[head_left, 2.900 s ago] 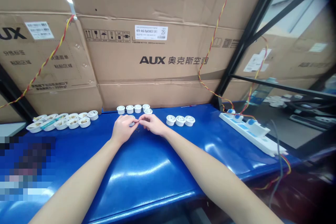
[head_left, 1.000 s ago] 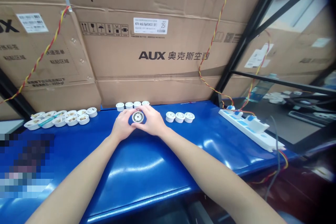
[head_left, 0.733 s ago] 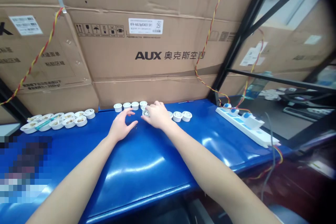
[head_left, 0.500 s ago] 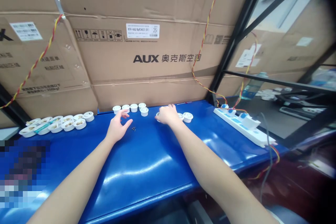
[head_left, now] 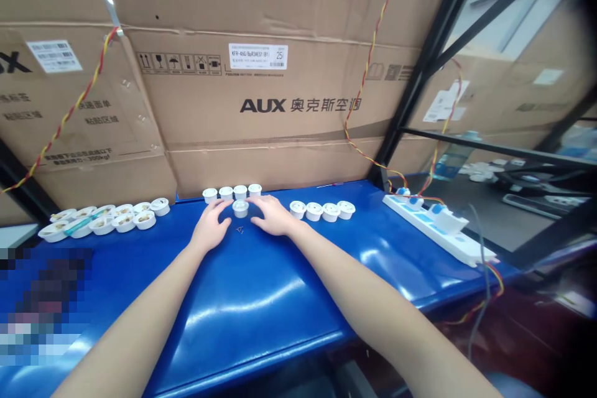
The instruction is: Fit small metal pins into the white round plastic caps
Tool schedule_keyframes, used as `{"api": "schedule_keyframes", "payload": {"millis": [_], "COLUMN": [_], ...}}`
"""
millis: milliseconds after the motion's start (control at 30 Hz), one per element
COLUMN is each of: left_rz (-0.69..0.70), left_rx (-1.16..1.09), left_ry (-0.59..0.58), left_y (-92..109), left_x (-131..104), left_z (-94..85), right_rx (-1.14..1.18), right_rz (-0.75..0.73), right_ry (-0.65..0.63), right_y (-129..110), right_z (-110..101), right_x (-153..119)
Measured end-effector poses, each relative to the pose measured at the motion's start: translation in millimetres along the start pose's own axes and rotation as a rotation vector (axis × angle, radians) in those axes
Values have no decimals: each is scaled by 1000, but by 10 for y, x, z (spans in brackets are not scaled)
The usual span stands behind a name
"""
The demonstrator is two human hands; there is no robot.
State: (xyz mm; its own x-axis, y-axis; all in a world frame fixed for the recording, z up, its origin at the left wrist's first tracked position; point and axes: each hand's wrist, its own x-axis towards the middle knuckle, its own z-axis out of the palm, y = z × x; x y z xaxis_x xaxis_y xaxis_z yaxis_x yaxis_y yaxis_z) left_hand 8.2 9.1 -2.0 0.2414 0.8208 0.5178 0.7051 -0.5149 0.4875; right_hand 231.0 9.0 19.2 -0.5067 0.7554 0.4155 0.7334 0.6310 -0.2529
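A small round white cup (head_left: 240,209) stands upright between my two hands on the blue table (head_left: 242,305). My left hand (head_left: 212,224) is at its left side, thumb and fingers apart. On its right side my right hand (head_left: 271,215) is also open, thumb and forefinger spread. The fingertips come right up to the cup's rim; whether they touch it I cannot tell. Just in front of the cup lie a few tiny dark screw-like pieces (head_left: 239,230). Several similar white cups (head_left: 226,193) form a row behind, and another row of white cups (head_left: 314,211) stands to the right.
At the left, several white cups (head_left: 125,222) hold small brownish pieces, with a teal stick (head_left: 80,225) across some. A white power strip (head_left: 438,227) with plugs lies on the right. Large cardboard boxes (head_left: 280,6) and a black rack post (head_left: 410,87) close off the back.
My right hand has left the right-hand row and moved left to the single cup. That cup has shifted left and nearer to me. My left hand has turned slightly towards it.
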Motion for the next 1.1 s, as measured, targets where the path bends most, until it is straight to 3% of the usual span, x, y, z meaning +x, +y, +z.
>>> {"api": "schedule_keyframes", "payload": {"millis": [267, 767, 967, 1100], "left_rz": [-22, -19, 25, 147], "left_rx": [57, 76, 86, 116], "left_ry": [-79, -62, 26, 86], "left_y": [24, 22, 69, 175], "left_x": [-12, -20, -21, -20], "left_z": [5, 35, -9, -78], "right_rx": [100, -4, 37, 156], "right_rz": [-78, 46, 80, 97], "right_ry": [-114, -93, -99, -65], "right_y": [-68, -214, -151, -102], "right_z": [80, 217, 256, 270], "right_x": [-23, 68, 42, 43]}}
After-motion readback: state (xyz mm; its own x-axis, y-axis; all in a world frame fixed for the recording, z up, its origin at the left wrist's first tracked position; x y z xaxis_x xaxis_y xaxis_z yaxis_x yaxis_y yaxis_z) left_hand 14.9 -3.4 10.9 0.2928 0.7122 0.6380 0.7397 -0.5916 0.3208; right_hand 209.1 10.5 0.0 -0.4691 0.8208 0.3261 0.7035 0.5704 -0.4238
